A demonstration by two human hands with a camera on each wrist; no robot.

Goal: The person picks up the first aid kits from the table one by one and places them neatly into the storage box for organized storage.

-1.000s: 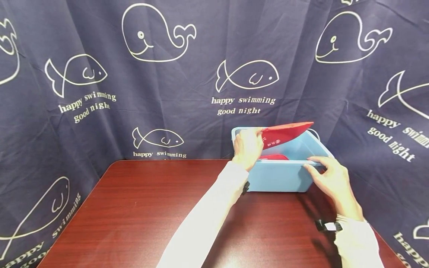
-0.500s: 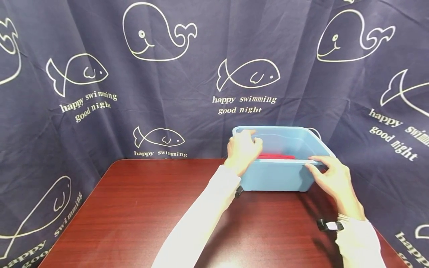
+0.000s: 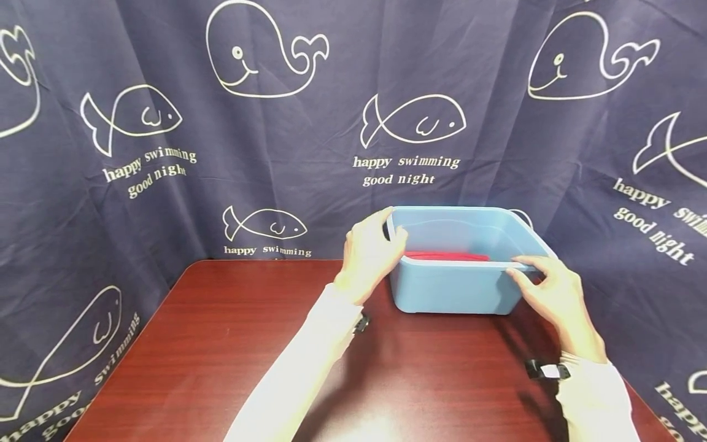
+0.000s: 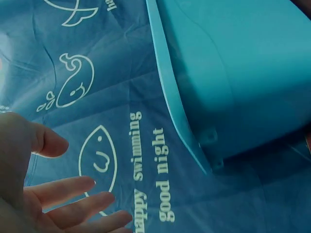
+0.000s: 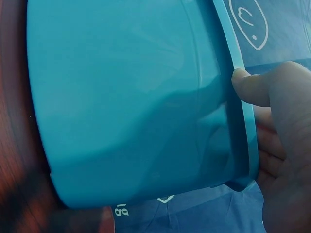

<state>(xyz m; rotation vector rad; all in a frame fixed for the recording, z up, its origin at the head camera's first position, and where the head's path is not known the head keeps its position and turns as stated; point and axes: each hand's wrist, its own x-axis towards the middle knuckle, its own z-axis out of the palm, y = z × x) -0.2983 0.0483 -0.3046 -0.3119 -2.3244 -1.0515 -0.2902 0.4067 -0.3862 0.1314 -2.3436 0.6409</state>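
A light blue plastic bin [image 3: 455,288] stands upright at the back right of the table. Something flat and red [image 3: 447,255] lies inside it, mostly hidden by the front wall. My left hand [image 3: 369,252] is beside the bin's left end, thumb and fingers spread and holding nothing. In the left wrist view, these fingers [image 4: 73,191] are apart from the bin's rim [image 4: 167,92]. At the front right corner my right hand [image 3: 555,294] pinches the rim. The right wrist view has the thumb [image 5: 250,87] on that rim, with the fingers partly hidden beyond it.
The reddish-brown wooden table [image 3: 232,344] extends to the left and in front of the bin. A dark blue curtain [image 3: 309,147] with white whales, fish and lettering hangs close behind and at both sides. Each wrist wears a dark band.
My left hand has let go of a red flat piece with white print, which is now down in the bin. Then the hand moved left, out over the rim. My right hand stays put.
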